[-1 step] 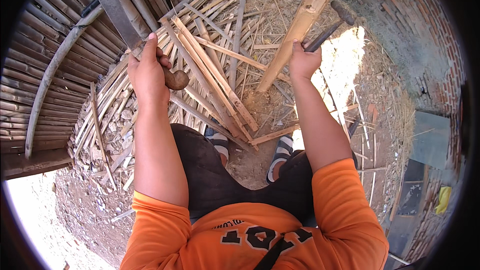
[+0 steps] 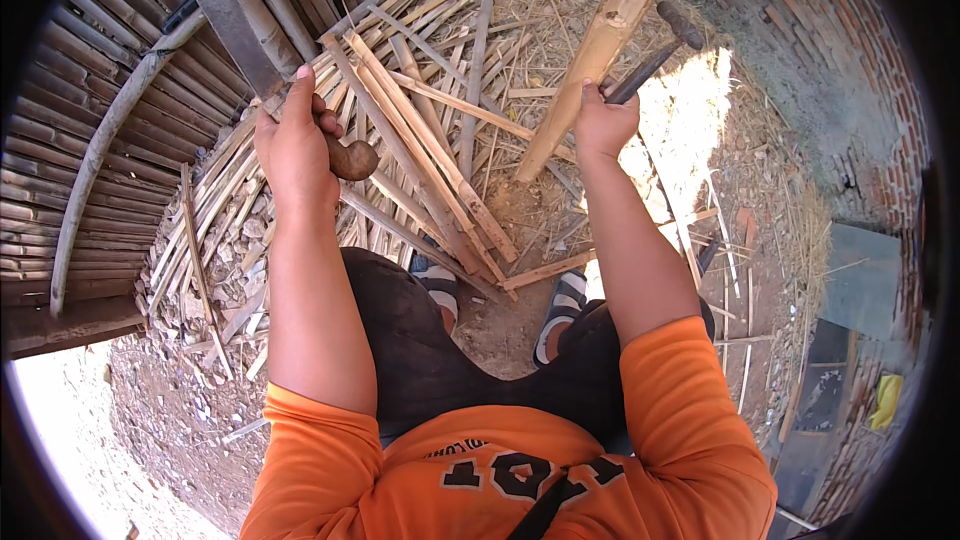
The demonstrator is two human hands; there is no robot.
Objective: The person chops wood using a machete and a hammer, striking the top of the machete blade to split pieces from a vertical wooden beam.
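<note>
My left hand [image 2: 296, 140] is closed round the curved wooden handle of a machete [image 2: 232, 28]. Its wide, dark blade points up and to the left, and the handle's rounded end sticks out below my fingers. A hammer [image 2: 642, 73] is gripped by its dark handle in my right hand [image 2: 606, 128], the head slanting up to the right. Close by my right thumb, a thick split length of pale wood or bamboo [image 2: 592, 55] leans diagonally, its lower end near the ground. Whether my thumb touches it, I cannot tell.
Split strips [image 2: 430, 160] lie heaped on the ground ahead, near my sandalled feet [image 2: 562, 315]. A slatted bamboo wall [image 2: 90, 140] stands at the left with a bent pole [image 2: 95, 155]. On the right rises a brick wall [image 2: 845, 50], with straw and dark panels [image 2: 862, 280] by it.
My right hand and the hammer have shifted very slightly to the left. The left hand and machete look unmoved.
</note>
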